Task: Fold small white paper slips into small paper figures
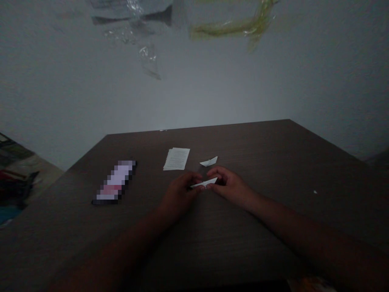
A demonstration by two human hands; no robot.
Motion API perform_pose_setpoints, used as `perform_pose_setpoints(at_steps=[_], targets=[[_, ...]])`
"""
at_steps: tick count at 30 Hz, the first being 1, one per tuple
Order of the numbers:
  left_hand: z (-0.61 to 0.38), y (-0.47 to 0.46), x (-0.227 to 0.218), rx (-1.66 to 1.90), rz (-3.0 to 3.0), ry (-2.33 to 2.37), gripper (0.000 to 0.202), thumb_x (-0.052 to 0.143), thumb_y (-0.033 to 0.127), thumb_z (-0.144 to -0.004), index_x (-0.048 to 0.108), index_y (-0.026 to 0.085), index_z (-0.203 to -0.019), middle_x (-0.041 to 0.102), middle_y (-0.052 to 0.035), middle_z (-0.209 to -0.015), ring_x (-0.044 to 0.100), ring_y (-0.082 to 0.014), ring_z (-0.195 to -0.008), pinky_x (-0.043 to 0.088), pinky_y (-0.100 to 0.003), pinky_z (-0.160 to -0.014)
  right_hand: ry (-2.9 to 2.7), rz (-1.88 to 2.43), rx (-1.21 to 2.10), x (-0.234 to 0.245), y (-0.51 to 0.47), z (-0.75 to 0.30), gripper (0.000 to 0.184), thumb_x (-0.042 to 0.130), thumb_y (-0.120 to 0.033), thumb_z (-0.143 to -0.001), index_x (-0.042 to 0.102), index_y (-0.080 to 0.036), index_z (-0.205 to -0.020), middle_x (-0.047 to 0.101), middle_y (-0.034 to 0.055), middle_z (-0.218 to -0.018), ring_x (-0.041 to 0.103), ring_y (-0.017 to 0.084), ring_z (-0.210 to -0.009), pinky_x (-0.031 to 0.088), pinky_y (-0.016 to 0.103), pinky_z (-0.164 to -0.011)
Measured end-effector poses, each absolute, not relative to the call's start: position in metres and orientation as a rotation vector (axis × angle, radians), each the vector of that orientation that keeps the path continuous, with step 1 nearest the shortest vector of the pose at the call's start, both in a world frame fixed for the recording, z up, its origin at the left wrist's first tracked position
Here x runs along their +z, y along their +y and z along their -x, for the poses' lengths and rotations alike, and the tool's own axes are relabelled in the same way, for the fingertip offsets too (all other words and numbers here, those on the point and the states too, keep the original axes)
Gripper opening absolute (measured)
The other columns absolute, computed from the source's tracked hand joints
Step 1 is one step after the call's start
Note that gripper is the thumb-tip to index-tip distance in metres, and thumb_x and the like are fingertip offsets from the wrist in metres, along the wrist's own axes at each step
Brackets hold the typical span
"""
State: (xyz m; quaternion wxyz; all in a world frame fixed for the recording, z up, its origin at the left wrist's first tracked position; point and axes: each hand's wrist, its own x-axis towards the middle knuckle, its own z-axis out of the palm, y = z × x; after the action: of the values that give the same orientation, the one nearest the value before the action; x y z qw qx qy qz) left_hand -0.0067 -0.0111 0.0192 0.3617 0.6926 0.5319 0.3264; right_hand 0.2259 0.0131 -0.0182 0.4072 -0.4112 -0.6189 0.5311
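Observation:
A small folded paper boat, white with faint print, is held between my two hands just over the dark table. My left hand grips its left end between thumb and fingers. At the other end, my right hand has its thumb below the paper and its fingers curled behind. Just beyond my fingertips sits a second paper boat, similar in size and untouched. A stack of printed paper sheets lies farther back, left of that boat.
A phone with a blurred-out screen lies on the left of the wooden table. Toward the right is a tiny white scrap. The wall, with tape stuck on it, rises behind the table's back edge.

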Motion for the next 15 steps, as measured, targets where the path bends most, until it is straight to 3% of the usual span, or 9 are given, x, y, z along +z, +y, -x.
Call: perform_pose_setpoints(at_steps=[8,12,15], targets=[[0.008,-0.012,0.015,0.713,-1.956,1.256,0.016,0.072,0.032,-0.103,0.082,0.028,-0.116,0.085,-0.0020,-0.101,0.081,-0.0262,-0.097,0.063,-0.039,-0.093,-1.598,1.087,1.254,-0.022,0.021,-0.231,0.031,0.089,-0.031,-0.091,0.069,-0.030,-0.114,0.072,-0.0038,-0.088,0.072,0.023,-0.087,0.057,0.039,-0.085],[0.006,-0.014,0.011,0.597,-2.114,1.267,0.021,0.071,0.026,-0.104,0.078,0.026,-0.124,0.083,-0.0039,-0.104,0.077,-0.0267,-0.099,0.062,-0.041,-0.096,-1.746,1.164,1.059,-0.026,0.022,-0.230,0.028,0.087,-0.022,-0.093,0.068,-0.029,-0.114,0.077,-0.0004,-0.098,0.076,0.025,-0.096,0.060,0.043,-0.095],[0.005,-0.011,0.007,0.507,-2.256,1.311,0.013,0.072,0.023,-0.102,0.078,0.025,-0.114,0.079,-0.0042,-0.103,0.074,-0.0279,-0.102,0.062,-0.042,-0.097,-1.951,1.208,0.840,-0.026,0.022,-0.229,0.028,0.089,-0.017,-0.093,0.069,-0.028,-0.109,0.079,0.0036,-0.108,0.076,0.028,-0.107,0.059,0.046,-0.101]])
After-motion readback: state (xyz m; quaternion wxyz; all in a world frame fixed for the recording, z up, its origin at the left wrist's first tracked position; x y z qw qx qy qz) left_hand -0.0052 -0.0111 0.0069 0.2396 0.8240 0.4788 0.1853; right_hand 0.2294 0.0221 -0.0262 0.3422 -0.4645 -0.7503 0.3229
